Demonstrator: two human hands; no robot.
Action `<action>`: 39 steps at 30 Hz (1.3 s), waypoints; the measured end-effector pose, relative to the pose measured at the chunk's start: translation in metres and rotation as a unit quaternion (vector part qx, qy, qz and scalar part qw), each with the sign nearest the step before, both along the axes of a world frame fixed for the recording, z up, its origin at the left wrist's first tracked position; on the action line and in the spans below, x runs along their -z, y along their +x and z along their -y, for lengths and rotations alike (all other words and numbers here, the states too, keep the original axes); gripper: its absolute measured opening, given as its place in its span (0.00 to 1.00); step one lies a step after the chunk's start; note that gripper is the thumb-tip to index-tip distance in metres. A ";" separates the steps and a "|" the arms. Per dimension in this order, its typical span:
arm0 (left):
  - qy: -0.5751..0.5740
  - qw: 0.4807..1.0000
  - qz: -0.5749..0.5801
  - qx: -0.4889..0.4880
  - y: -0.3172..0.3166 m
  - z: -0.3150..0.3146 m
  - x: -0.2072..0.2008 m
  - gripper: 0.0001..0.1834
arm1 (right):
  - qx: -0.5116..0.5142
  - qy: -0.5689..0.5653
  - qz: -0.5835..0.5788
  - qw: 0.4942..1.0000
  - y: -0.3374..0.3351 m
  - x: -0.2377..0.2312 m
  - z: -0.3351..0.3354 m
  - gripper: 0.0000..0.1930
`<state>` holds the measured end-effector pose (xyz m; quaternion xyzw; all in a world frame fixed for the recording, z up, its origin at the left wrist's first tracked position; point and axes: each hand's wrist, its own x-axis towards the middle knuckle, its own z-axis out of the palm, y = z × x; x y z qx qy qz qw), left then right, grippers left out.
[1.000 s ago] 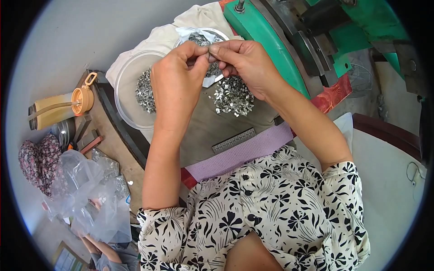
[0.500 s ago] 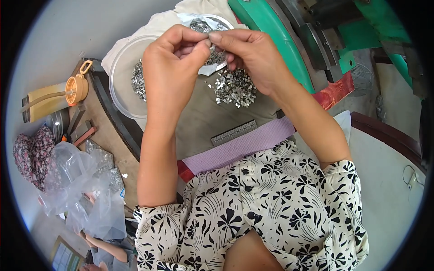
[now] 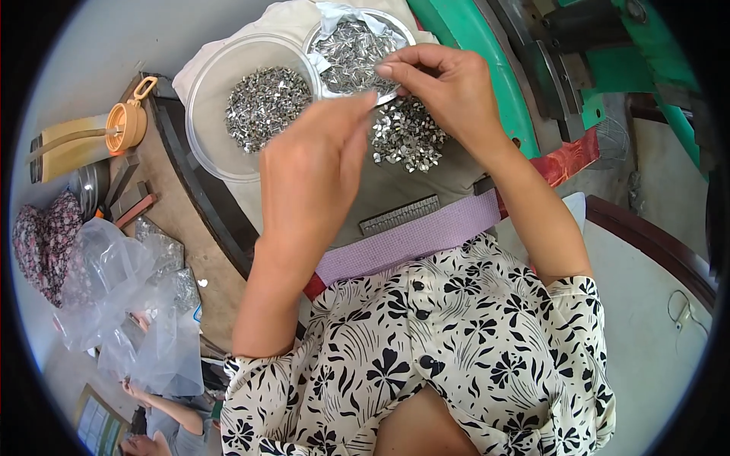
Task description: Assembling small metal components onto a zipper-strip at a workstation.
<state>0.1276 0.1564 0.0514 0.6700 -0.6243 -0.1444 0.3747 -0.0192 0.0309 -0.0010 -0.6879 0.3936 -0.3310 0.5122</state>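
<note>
Item: work station seen from the head view, one person seated. Left hand: raised over the lap cloth, fingers drawn together to a point near the rim of the small metal dish, fingertips pinched; whether a piece lies between them cannot be told. Right hand: fingers closed in a pinch just above the loose heap of small metal clips, thumb and forefinger meeting those of the left hand; anything held is too small to make out. Change noted: a second ago both hands were locked together higher over the bowls; they now sit lower and closer to the viewer, the left hand covering less of the large bowl, so the stock in it shows plainly, which suggests one piece has been dealt with and the hands are between pieces. Stock: clear plastic bowl holding a pile of silver pieces, left of the dish; dish lined with white paper and filled with longer slivers. Also present: a grey toothed strip on the cloth, a lilac band beneath it, a green machine frame at right, an orange-lidded flask and clear plastic bags on the counter at left.
</note>
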 end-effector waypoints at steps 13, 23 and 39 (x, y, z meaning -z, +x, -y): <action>0.102 0.993 -0.007 0.061 -0.021 -0.102 0.052 0.18 | -0.163 -0.217 -0.128 0.954 -0.035 0.009 -0.093 0.05; 0.066 0.996 -0.037 -0.049 -0.021 -0.137 0.066 0.17 | -0.113 -0.310 -0.207 0.921 -0.038 0.011 -0.095 0.05; 0.029 0.985 -0.111 -0.128 -0.039 -0.145 0.078 0.15 | -0.219 -0.143 -0.199 0.945 -0.012 0.002 -0.116 0.07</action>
